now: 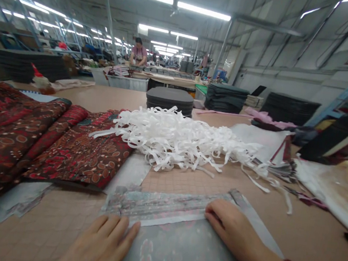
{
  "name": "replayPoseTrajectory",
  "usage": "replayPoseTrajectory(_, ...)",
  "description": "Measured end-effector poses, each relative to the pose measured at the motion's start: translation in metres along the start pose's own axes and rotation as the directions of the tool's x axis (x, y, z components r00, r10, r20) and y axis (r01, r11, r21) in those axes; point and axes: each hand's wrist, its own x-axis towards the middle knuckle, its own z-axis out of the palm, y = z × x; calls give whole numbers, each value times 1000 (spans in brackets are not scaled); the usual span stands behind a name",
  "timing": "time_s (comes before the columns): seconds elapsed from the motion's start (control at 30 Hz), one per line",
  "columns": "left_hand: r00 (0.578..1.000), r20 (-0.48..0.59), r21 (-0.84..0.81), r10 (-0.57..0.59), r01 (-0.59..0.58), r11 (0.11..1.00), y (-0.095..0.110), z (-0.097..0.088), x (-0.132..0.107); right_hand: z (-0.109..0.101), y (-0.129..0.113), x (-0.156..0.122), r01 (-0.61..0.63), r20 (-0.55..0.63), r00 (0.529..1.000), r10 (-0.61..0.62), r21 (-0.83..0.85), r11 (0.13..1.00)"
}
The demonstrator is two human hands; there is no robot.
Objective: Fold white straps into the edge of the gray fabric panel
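A piece of patterned fabric (175, 245) lies wrong side up in front of me, its pale greyish back showing. Its far edge is folded into a band, with a white strip (169, 219) running along it. My left hand (103, 240) rests flat at the left end of this strip, fingers stretched and thumb apart. At the right end, my right hand (232, 226) has its fingers curled together on the band's edge; the fingertips are partly hidden. Beyond the band is a loose heap of white tape strips (176, 137).
Folded brown-red floral fabric (73, 152) is piled at the left. Scissors (307, 198) lie at the right. Dark stacked pads (170, 98) stand behind the heap, and a bottle with a red tip (42, 80) is at the back left. Farther off, a person (138, 54) leans over another table.
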Motion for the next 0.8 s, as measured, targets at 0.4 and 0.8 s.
replayPoseTrajectory(0.4,954,-33,-116,298,-300,947,66,-8,98,-9,-7,3,-44,59,997,50,-103,994)
replayPoseTrajectory(0.8,952,-38,-63,304,-306,950,61,7,98,-48,49,-21,-330,118,943,311,206,921)
